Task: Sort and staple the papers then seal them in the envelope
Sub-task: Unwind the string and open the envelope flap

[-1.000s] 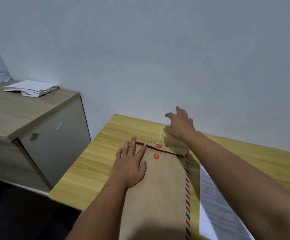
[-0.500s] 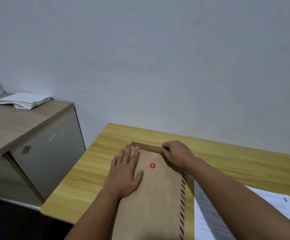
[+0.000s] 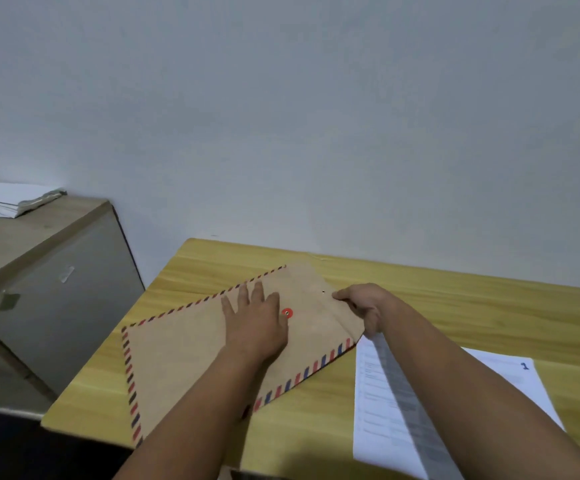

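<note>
One envelope [image 3: 191, 355], two hands [image 3: 257, 327] on it.

Brown envelope [image 3: 191, 358] lies skewed on the tabletop [image 3: 455, 306], flap end toward two o'clock. Left hand [image 3: 255, 327] presses flat beside the red button [image 3: 287, 313]. Right hand [image 3: 364, 304] pinches the flap edge. Printed papers [image 3: 382, 403] lie at four o'clock, partly under the right forearm.
</note>
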Tool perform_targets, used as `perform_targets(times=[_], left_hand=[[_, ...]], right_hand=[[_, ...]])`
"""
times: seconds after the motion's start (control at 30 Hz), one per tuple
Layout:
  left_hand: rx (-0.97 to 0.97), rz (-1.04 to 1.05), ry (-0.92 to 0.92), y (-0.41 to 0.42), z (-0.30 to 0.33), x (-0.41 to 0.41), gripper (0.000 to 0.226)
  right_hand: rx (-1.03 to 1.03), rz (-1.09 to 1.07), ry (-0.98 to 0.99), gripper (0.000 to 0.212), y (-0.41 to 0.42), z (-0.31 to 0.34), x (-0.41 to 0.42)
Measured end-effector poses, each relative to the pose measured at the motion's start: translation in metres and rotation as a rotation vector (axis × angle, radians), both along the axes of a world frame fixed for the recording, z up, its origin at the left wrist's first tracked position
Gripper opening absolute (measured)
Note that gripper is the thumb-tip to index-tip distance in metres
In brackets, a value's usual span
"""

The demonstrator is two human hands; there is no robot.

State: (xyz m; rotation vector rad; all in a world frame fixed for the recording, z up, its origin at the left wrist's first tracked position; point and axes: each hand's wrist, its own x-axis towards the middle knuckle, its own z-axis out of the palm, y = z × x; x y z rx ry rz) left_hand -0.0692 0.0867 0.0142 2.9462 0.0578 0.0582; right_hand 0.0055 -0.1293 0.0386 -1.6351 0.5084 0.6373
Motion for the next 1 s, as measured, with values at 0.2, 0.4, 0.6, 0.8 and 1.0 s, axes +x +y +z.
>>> perform_targets(times=[0.2,0.4,0.6,0.8,1.0], left_hand=[[-0.307,0.127,0.050,-0.051,0.002,-0.009,0.084],[-0.482,0.130,0.089,-0.074,0.017,-0.020,0.104],[-0.631,0.075,-0.011,-0.082,0.030,-0.040,0.083],[-0.585,-0.007,-0.098,-0.097,0.037,-0.069,0.061],[-0.507,-0.064,-0.165,-0.093,0.036,-0.094,0.049]], right_hand=[[-0.211,0.026,-0.252,0.016,-0.014,0.002,-0.019],[-0.031,0.059,-0.289,0.008,-0.025,0.011,-0.043],[-0.023,0.063,-0.456,0.024,-0.024,0.020,-0.082],[-0.292,0.048,-0.741,0.050,-0.011,0.010,-0.110],[-0.331,-0.015,-0.774,0.050,-0.018,0.000,-0.142]])
